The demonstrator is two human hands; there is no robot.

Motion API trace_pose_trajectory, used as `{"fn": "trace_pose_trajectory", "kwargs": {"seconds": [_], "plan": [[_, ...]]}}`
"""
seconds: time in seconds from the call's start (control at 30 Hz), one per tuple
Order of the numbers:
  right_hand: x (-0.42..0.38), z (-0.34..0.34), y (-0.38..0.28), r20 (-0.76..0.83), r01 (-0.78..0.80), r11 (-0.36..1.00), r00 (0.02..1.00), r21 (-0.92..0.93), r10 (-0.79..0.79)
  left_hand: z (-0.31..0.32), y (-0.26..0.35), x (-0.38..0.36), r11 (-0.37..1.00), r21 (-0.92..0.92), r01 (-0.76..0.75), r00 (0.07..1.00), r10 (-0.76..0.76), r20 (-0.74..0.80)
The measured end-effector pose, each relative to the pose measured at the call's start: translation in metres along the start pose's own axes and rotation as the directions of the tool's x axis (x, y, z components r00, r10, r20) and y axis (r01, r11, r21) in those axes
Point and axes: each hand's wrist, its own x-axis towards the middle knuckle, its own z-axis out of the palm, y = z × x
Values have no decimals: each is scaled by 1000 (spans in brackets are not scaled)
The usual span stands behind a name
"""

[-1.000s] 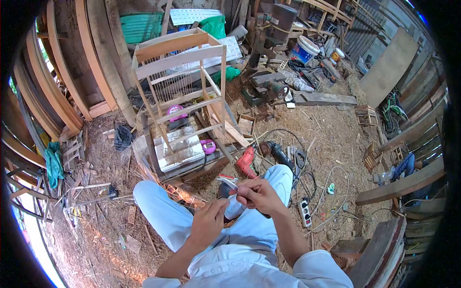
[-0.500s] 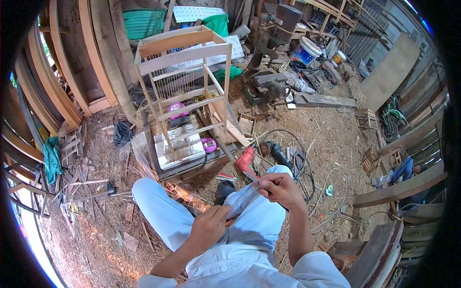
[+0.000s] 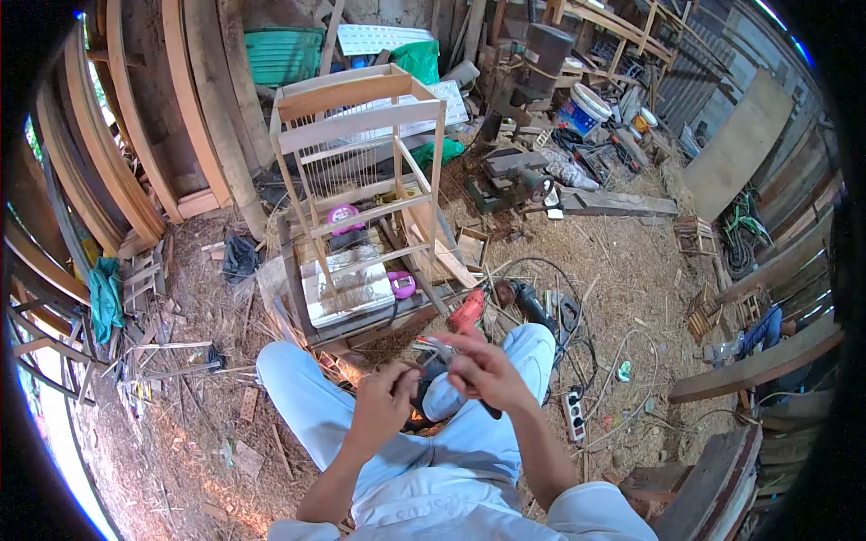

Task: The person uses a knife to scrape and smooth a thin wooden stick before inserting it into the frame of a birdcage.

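Above my lap, my right hand [image 3: 490, 374] is closed round a knife [image 3: 441, 348]. Its grey blade points up and left, and a dark handle end shows below the palm. The index finger stretches along the blade. My left hand [image 3: 383, 397] pinches a thin pale stick [image 3: 435, 368], which runs toward the blade; much of it is hidden by the fingers. Both hands are close together, between my knees. Past them stands a wooden frame with thin bars [image 3: 361, 140] on a low wooden bench [image 3: 379, 332].
Two pink tape measures [image 3: 402, 285] [image 3: 344, 217] lie on the bench. A red power drill [image 3: 467, 310] and a dark power tool [image 3: 530, 305] with cables lie beyond my right knee. A power strip [image 3: 574, 416] sits at the right. Shavings cover the floor.
My hands have come closer together, the left rising and the right shifting left and slightly down. The knife has turned, so its handle end now shows. The view has shifted slightly.
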Motion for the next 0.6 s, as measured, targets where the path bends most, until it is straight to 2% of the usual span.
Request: {"fn": "trace_pose_trajectory", "kwargs": {"seconds": [0.03,0.07,0.23,0.3,0.33,0.37,0.43,0.47,0.5,0.6], "plan": [[4,7,2,73,-2,1000,997,-5,2,3,0,1,1000,15,-28,999,27,43],[6,9,3,145,-2,1000,989,-11,4,3,4,0,1000,5,22,997,-22,79],[7,-10,-14,45,60,995,997,-81,-57,-6,6,-11,999,-37,16,998,-14,59],[7,-16,-15,67,11,1000,998,-21,-9,-6,3,-15,1000,-18,13,998,-12,60],[6,-11,-7,47,-16,996,999,-88,20,-3,0,-15,999,-27,-31,998,32,45],[4,-1,0,57,-19,996,998,-89,24,-1,-1,-15,997,-34,-73,997,74,24],[4,17,12,221,18,995,975,-94,3,0,5,-15,999,20,-35,999,35,23],[7,16,12,180,59,987,983,-149,-31,0,7,-14,997,74,-6,1000,3,30],[8,7,9,170,5,985,985,-171,24,-1,8,-15,997,80,-2,1000,1,21],[5,2,0,187,-60,983,978,-174,92,-1,10,-16,999,-20,-33,997,34,66]]}}
